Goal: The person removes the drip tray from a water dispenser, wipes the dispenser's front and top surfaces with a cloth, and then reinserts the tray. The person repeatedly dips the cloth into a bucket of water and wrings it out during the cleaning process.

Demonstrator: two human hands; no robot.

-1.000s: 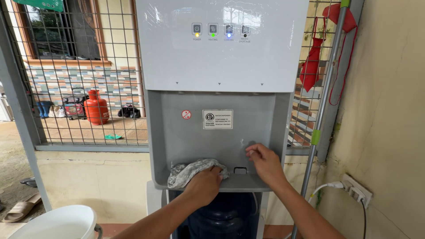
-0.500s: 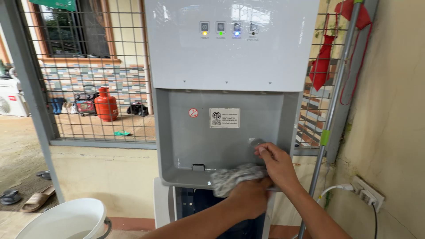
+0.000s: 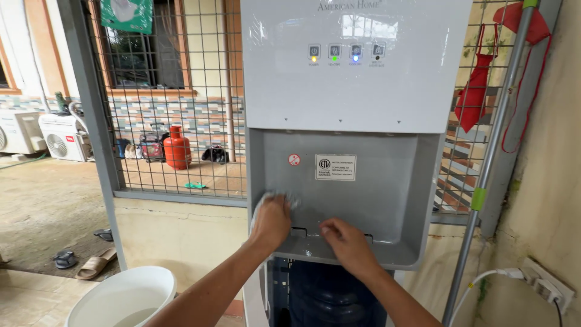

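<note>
A white and grey water dispenser [image 3: 354,79] stands in front of me, with a grey recessed bay [image 3: 375,200] below its lit panel. My left hand [image 3: 272,221] presses a grey patterned cloth [image 3: 261,203] against the bay's left inner wall; most of the cloth is hidden behind the hand. My right hand [image 3: 344,240] rests on the bay's floor near the middle, fingers bent, holding nothing that I can see. A dark blue water bottle [image 3: 330,297] sits in the open base below.
A white bucket [image 3: 121,300] with water stands at lower left. A metal pole [image 3: 487,169] leans at the right beside red cloths hung on wire mesh. A wall socket with a white plug [image 3: 548,284] is at lower right. Sandals lie on the ground outside.
My left hand has carried the cloth from the bay's floor at the right up to its left wall. My right hand has come down from the back wall to the floor. The view shifted left.
</note>
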